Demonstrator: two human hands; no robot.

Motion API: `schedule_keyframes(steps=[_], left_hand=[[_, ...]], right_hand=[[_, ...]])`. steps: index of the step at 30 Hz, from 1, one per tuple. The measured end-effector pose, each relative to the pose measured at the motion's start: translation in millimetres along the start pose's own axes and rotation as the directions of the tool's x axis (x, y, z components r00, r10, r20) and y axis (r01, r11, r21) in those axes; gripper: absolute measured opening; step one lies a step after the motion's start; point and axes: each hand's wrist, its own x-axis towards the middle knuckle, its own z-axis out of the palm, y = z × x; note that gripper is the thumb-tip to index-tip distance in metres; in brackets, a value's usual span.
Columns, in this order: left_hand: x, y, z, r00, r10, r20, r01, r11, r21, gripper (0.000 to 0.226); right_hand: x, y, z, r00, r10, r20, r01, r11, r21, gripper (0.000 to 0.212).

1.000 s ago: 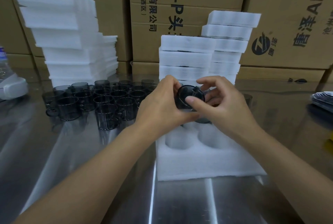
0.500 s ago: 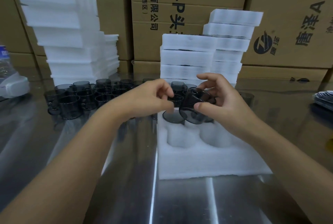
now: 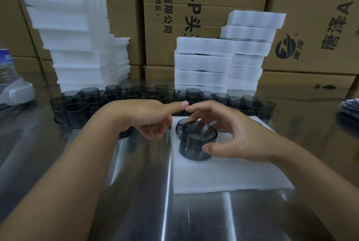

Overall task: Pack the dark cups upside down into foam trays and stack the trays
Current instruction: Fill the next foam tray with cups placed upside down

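Now cup (image 3: 196, 143) set on tray (image 3: 223, 178); left hand (image 3: 151, 116) let go.

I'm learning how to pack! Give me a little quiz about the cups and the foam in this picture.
1. True or false: the right hand is touching a dark cup that stands in the foam tray.
2. Where are the loose cups waiting?
A. on the metal table, behind the hands
B. on top of the cardboard boxes
C. inside a bucket
3. Fill in the gap: the foam stacks at the back are ___ in colour.

Key: 1 true; 2 A; 3 white.
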Motion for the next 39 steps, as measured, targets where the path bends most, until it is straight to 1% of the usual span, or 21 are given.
schedule_keyframes(steps=[4,6,8,10,12,13,15,17,18,20,25,27,29,32,36,39], left_hand=[[-5.9,-4.0,-3.4,0.997,0.059,0.048,-0.062,0.995,0.073,0.076],[-10.2,-6.0,-5.7,0.992,0.08,0.094,-0.09,0.99,0.11,0.076],[-13.3,-5.0,-5.9,0.988,0.071,0.14,-0.092,0.984,0.155,0.075],[-14.9,-2.3,-3.7,0.983,0.039,0.179,-0.076,0.976,0.205,0.069],[-15.0,-0.8,-1.6,0.977,0.013,0.215,-0.065,0.969,0.236,0.064],[-15.1,-0.7,-1.0,0.974,0.006,0.226,-0.063,0.968,0.244,0.062],[-15.1,-0.7,-1.1,0.972,-0.003,0.233,-0.057,0.966,0.253,0.062],[-14.9,-0.1,-1.8,0.973,-0.01,0.232,-0.053,0.964,0.262,0.064],[-14.8,0.1,-1.9,0.973,-0.011,0.231,-0.052,0.962,0.268,0.066],[-14.1,0.4,-1.7,0.973,-0.016,0.232,-0.052,0.957,0.284,0.069],[-13.8,1.0,-0.5,0.967,-0.05,0.251,-0.043,0.935,0.351,0.068],[-13.4,2.2,1.6,0.961,-0.067,0.268,-0.04,0.926,0.375,0.066],[-12.6,4.0,4.1,0.954,-0.088,0.287,-0.038,0.912,0.408,0.066],[-11.4,6.0,6.9,0.941,-0.128,0.312,-0.029,0.892,0.452,0.07],[-10.9,6.9,7.8,0.937,-0.137,0.321,-0.029,0.885,0.464,0.07],[-11.3,7.5,7.5,0.936,-0.135,0.326,-0.037,0.881,0.472,0.075]], right_hand=[[1.7,1.5,1.3,1.0,0.005,0.009,-0.005,0.999,-0.054,0.055],[1.9,1.7,1.3,0.999,0.021,0.032,-0.018,0.997,-0.081,0.058],[2.0,3.6,1.4,0.997,0.05,0.06,-0.044,0.994,-0.101,0.064],[2.4,5.8,1.3,0.993,0.072,0.088,-0.06,0.99,-0.127,0.068],[3.8,6.9,0.0,0.992,0.078,0.096,-0.066,0.99,-0.122,0.066],[4.9,7.2,-0.6,0.994,0.079,0.071,-0.072,0.993,-0.097,0.062],[8.2,10.5,-0.9,0.994,0.097,-0.049,-0.099,0.995,-0.03,0.048],[11.6,17.6,-0.1,0.975,0.148,-0.164,-0.154,0.988,-0.023,0.044],[12.8,21.5,1.0,0.967,0.174,-0.185,-0.183,0.982,-0.035,0.039],[14.0,26.0,2.5,0.961,0.213,-0.177,-0.224,0.974,-0.044,0.031],[14.4,29.1,1.0,0.961,0.238,-0.142,-0.247,0.968,-0.051,0.035],[15.3,30.2,2.9,0.961,0.238,-0.137,-0.252,0.964,-0.088,0.035],[15.8,30.8,5.1,0.963,0.23,-0.137,-0.252,0.954,-0.166,0.034],[15.0,30.8,7.3,0.97,0.204,-0.134,-0.233,0.937,-0.26,0.035],[15.8,30.9,8.1,0.973,0.197,-0.118,-0.224,0.927,-0.302,0.038],[17.2,30.8,8.4,0.974,0.198,-0.11,-0.223,0.919,-0.325,0.037]])
